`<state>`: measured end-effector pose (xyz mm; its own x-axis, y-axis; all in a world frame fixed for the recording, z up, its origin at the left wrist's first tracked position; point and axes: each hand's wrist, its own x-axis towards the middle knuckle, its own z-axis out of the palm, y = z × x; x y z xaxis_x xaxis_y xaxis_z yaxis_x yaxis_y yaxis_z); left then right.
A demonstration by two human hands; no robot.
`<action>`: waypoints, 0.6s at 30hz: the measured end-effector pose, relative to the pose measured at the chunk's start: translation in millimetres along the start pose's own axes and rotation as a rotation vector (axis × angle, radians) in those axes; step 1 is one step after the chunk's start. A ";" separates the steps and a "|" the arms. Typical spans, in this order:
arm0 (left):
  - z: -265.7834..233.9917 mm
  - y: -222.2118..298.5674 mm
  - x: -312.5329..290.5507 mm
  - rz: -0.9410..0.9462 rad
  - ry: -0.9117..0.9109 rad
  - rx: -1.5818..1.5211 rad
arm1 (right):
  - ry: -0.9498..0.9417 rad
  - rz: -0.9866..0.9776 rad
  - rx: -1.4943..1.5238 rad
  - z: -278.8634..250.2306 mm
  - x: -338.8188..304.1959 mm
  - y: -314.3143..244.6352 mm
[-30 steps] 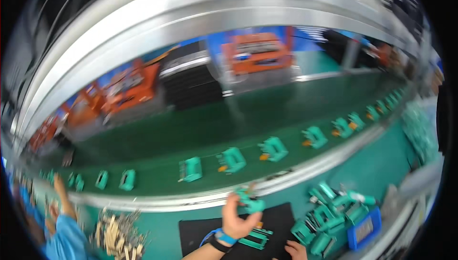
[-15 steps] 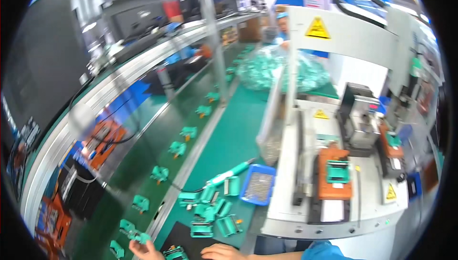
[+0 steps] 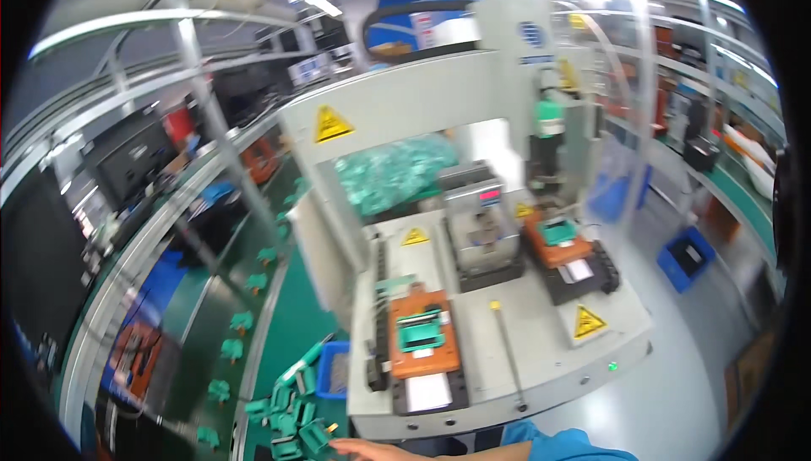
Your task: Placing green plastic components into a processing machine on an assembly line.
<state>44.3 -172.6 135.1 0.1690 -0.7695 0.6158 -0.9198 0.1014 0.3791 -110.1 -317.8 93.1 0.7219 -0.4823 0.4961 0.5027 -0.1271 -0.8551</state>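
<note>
At the lower edge my right hand [image 3: 372, 449] reaches leftward with its fingers stretched out, open. Its fingertips are right beside a green plastic housing [image 3: 315, 439] with a small yellow part on it; whether they touch I cannot tell. More green housings [image 3: 285, 417] lie heaped on the green bench to the left. My left hand is out of view. On the machine, one green housing [image 3: 421, 332] sits in an orange fixture [image 3: 424, 365]. A second green housing [image 3: 557, 232] rests in another orange fixture [image 3: 564, 253] farther right.
A grey-white press machine [image 3: 498, 334] with yellow warning signs fills the middle. Beside the heap are a blue tray [image 3: 333, 385] of small parts and a green-white hand tool [image 3: 302, 363]. Spaced housings lie on the conveyor [image 3: 194, 368]. A blue bin [image 3: 686, 260] stands at right.
The view has swung to the right, so the machine now sits mid-picture. My left hand, earlier at a green housing by the conveyor, has left the view. My right hand is nearer the heap.
</note>
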 end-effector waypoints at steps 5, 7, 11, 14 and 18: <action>42.6 44.4 35.3 0.190 -0.211 -0.090 | -0.097 0.255 -0.141 -45.1 -13.0 -33.7; 56.7 54.6 51.7 0.259 -0.239 -0.124 | 0.052 0.258 -0.261 -63.8 -25.3 -42.8; 83.4 53.2 95.6 0.332 -0.560 -0.294 | 0.339 0.159 -0.425 -91.5 -49.0 -67.2; 96.9 83.3 129.7 0.369 -0.285 -0.482 | 0.384 0.170 -0.361 -114.3 -63.1 -82.9; 140.1 49.8 165.6 0.025 -0.227 -0.436 | 0.423 0.085 -0.459 -137.7 -79.5 -86.2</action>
<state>-23.1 -383.3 159.2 0.0230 -0.8765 0.4808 -0.6803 0.3387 0.6500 -276.3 -387.9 106.6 0.4531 -0.7961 0.4012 0.1288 -0.3869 -0.9131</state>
